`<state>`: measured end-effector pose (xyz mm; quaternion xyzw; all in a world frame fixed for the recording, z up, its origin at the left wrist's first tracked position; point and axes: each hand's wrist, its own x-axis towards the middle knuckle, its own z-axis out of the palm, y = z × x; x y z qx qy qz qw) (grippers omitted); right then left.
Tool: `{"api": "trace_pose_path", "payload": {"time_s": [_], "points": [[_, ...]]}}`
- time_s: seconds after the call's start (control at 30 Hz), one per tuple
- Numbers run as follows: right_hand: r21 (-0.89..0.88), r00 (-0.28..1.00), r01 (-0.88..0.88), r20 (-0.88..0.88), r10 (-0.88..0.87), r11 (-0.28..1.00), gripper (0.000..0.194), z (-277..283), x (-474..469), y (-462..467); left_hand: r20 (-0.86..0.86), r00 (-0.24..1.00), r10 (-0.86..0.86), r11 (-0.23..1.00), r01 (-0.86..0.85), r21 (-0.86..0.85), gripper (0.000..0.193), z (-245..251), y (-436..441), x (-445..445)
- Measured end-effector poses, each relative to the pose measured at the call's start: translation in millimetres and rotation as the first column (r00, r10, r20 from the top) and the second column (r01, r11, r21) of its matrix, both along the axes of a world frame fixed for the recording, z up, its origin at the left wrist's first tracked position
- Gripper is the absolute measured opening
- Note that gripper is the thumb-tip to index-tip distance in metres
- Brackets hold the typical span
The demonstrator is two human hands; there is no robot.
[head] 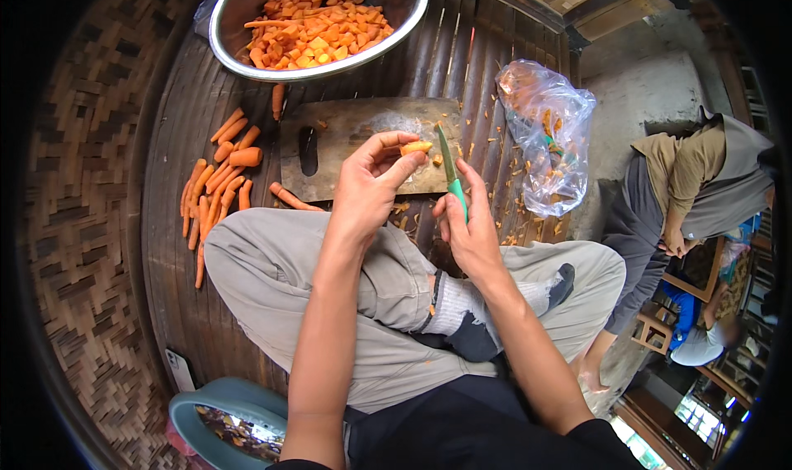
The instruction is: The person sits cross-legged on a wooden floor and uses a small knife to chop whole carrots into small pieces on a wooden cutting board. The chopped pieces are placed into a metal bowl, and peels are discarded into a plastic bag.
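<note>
Between the fingertips of my left hand [374, 176] is a short piece of carrot [416, 147], held above a worn wooden cutting board [346, 136]. My right hand [468, 232] grips the green handle of a small knife [448, 160]. Its blade points away from me, a little to the right of the carrot piece and apart from it. A small carrot cube [437, 160] lies on the board near the blade. Beyond the board, a large metal basin [318, 74] holds many cut carrot chunks [328, 30].
Peeled carrots [213, 188] lie left of the board; another carrot [294, 197] touches its near edge. To the right sits a clear plastic bag [550, 142] with peelings. A blue-grey tub [185, 402] stands at lower left by a phone-like object [179, 370]. Two people are at the right.
</note>
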<state>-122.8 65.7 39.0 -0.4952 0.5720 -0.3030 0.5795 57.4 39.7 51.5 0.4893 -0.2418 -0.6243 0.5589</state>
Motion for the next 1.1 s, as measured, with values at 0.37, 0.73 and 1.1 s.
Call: {"api": "trace_pose_path", "payload": {"time_s": [0.37, 0.73, 1.1], "points": [[-0.121, 0.955, -0.172, -0.265, 0.135, 0.978, 0.052, 19.4, -13.2, -3.5, 0.095, 0.993, -0.072, 0.997, 0.072, 0.011, 0.027, -15.9, 2.1, -20.2], [-0.076, 0.996, 0.022, 0.087, -0.015, 0.997, 0.052, 32.4, -37.2, -12.9, 0.158, 0.979, -0.129, 0.986, 0.143, -0.081, 0.025, -13.0, -18.1, -57.1], [0.162, 0.937, 0.346, -0.012, -0.349, 0.924, 0.049, 28.1, -122.7, -62.9, 0.422, 0.902, -0.088, 0.869, 0.277, -0.411, 0.023, -56.5, -84.5, -171.8]]}}
